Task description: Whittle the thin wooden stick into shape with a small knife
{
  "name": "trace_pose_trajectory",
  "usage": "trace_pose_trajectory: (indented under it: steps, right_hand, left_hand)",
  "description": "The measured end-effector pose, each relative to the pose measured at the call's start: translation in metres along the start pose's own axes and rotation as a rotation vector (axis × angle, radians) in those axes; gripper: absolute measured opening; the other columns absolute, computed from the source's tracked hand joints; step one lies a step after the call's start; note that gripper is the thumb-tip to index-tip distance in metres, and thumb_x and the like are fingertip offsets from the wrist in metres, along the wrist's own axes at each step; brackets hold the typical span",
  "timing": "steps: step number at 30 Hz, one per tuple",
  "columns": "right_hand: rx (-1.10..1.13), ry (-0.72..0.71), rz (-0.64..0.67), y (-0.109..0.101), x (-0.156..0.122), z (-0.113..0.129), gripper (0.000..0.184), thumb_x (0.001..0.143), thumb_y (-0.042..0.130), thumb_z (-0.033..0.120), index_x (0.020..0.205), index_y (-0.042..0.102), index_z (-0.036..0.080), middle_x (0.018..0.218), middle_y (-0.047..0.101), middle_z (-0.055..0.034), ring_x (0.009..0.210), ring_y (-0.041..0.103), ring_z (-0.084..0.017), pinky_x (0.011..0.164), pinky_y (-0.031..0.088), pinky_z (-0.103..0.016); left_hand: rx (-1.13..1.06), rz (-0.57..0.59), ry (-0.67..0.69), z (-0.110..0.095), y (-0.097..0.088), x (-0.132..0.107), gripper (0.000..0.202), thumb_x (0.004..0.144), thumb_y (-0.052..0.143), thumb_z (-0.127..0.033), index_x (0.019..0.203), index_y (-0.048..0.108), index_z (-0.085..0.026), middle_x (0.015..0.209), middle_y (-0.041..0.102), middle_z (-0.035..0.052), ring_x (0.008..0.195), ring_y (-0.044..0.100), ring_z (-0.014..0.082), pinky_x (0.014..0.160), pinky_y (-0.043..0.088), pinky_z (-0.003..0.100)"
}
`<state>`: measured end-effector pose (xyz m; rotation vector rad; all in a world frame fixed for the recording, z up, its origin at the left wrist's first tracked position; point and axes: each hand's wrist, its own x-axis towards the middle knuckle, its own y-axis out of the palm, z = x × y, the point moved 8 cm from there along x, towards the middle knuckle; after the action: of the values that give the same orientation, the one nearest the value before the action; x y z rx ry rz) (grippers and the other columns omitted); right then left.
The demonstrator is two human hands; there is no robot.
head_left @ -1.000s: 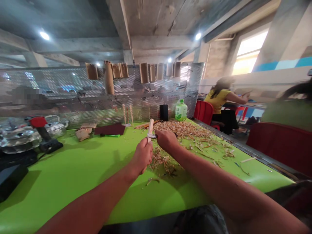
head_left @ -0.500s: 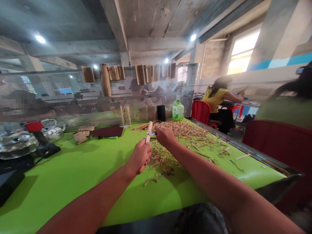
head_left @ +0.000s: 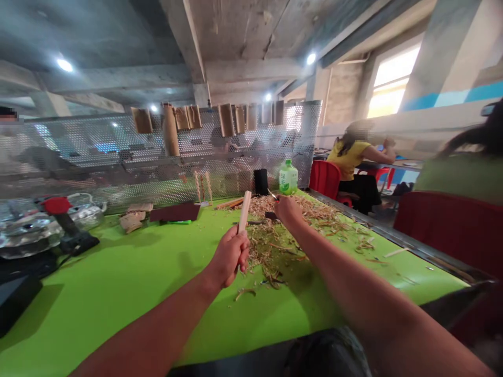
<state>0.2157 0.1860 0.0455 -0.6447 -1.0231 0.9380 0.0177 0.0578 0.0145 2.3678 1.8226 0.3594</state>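
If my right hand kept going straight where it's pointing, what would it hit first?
Probably the upright black block ahead of your right hand and slightly left, though depth is unclear; travelling low, it could brush the wood shavings first.

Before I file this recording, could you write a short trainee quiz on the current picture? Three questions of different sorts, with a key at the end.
1. Multiple choice: what does the wearer's left hand hold?
A) a kettle
B) a wooden stick
C) a pair of scissors

2. True or false: the wearer's right hand is touching the wooden stick.

3. Fill in the blank: seen from the wearer's side, the green bottle stands to the ____ of the upright black block.

Key: 1. B. 2. False; there is a gap between them. 3. right.
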Motion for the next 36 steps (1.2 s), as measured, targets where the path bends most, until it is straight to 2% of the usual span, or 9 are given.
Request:
trace_pose_trajectory:
  steps: [4,6,11,14,18,21,27,36]
  right_hand:
    - [0.092,-0.091,0.042,0.009,-0.011,0.020,0.037,0.093,0.044,0.030,0.117,0.070,0.019,0.097,0.074,-0.0123,0.087,0.067,-0.022,0.071,0.043,-0.026]
    - [0.132,-0.114,0.077,0.012,-0.016,0.027,0.038,0.095,0.043,0.034,0.119,0.069,0.020,0.096,0.075,-0.0105,0.084,0.067,-0.021,0.070,0.043,-0.025]
    - [0.176,-0.244,0.131,0.015,-0.035,0.055,0.037,0.096,0.042,0.037,0.110,0.072,0.022,0.095,0.075,-0.0075,0.083,0.066,-0.019,0.069,0.041,-0.024]
    - [0.141,-0.325,0.171,0.016,-0.049,0.071,0.034,0.094,0.044,0.030,0.113,0.072,0.025,0.101,0.075,-0.0068,0.087,0.066,-0.019,0.071,0.041,-0.023]
    - [0.001,-0.399,0.190,0.016,-0.066,0.084,0.037,0.091,0.045,0.025,0.120,0.068,0.029,0.104,0.075,-0.0061,0.091,0.067,-0.019,0.073,0.042,-0.025]
    - [-0.108,-0.455,0.199,0.017,-0.075,0.091,0.036,0.093,0.041,0.025,0.117,0.068,0.031,0.099,0.075,-0.0060,0.088,0.067,-0.020,0.073,0.042,-0.027]
    - [-0.225,-0.498,0.161,0.016,-0.079,0.096,0.032,0.095,0.035,0.023,0.106,0.066,0.024,0.095,0.073,-0.0086,0.087,0.066,-0.021,0.074,0.042,-0.028]
    - [-0.260,-0.504,0.112,0.014,-0.064,0.089,0.029,0.095,0.038,0.023,0.105,0.065,0.021,0.099,0.071,-0.0099,0.091,0.064,-0.021,0.074,0.040,-0.027]
  left_hand:
    - [0.034,-0.059,0.053,0.000,-0.010,0.007,0.038,0.081,0.055,-0.035,0.115,0.051,-0.018,0.062,0.049,-0.0076,0.036,0.037,0.0060,0.032,0.034,0.019]
    - [0.040,-0.079,0.029,0.002,-0.012,0.009,0.036,0.081,0.055,-0.034,0.113,0.050,-0.018,0.064,0.052,-0.0062,0.039,0.042,0.0073,0.035,0.038,0.019]
    - [0.020,-0.131,-0.023,0.004,-0.019,0.010,0.026,0.080,0.053,-0.029,0.103,0.046,-0.020,0.070,0.058,-0.0036,0.042,0.048,0.0080,0.039,0.043,0.021]
    - [0.016,-0.134,-0.020,0.004,-0.021,0.012,0.022,0.079,0.054,-0.028,0.097,0.044,-0.021,0.076,0.058,-0.0035,0.040,0.048,0.0066,0.037,0.042,0.021]
    - [0.032,-0.105,-0.005,0.004,-0.021,0.014,0.017,0.078,0.055,-0.025,0.090,0.043,-0.021,0.074,0.052,-0.0059,0.037,0.039,0.0036,0.032,0.032,0.017]
    - [0.064,-0.092,-0.012,0.004,-0.020,0.014,0.014,0.080,0.054,-0.025,0.087,0.042,-0.022,0.067,0.043,-0.0081,0.038,0.033,0.0027,0.032,0.027,0.015]
    - [0.105,-0.115,-0.032,0.000,-0.020,0.012,0.012,0.087,0.050,-0.031,0.088,0.042,-0.023,0.064,0.036,-0.0091,0.037,0.026,0.0027,0.031,0.019,0.014]
    - [0.073,-0.102,-0.077,0.000,-0.006,0.005,0.005,0.089,0.047,-0.024,0.089,0.044,-0.021,0.064,0.035,-0.0084,0.039,0.026,0.0026,0.034,0.016,0.016]
